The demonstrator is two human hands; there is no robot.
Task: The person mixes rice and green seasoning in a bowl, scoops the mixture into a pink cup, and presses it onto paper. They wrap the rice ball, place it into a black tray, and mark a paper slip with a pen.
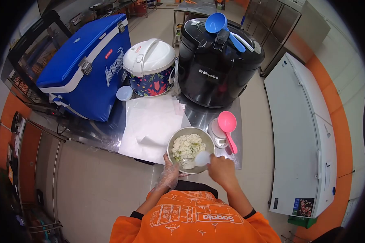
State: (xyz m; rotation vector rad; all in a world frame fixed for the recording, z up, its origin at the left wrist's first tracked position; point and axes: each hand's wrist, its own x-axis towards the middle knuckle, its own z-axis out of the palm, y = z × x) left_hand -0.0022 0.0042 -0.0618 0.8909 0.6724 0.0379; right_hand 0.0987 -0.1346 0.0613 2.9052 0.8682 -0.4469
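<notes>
A round metal bowl [210,141] holds white rice [186,142] with green bits mixed through it. Its near left side is held by my left hand [169,173], which wears a clear plastic glove. My right hand [222,169] is closed round the handle of a whitish, translucent scoop [202,158], whose head is over the rice at the bowl's near right. Left of the bowl lie sheets of white paper [150,121]. Just to the right, a pink ladle [227,121] rests across a small white scale [219,141].
A black Miyako rice cooker [215,81] stands behind the bowl with a blue ladle [215,22] on top. Farther left are a patterned rice container [151,83] with a white lid, a small pale cup [124,93] and a blue cooler box [89,89]. A white chest freezer [298,137] stands at the right.
</notes>
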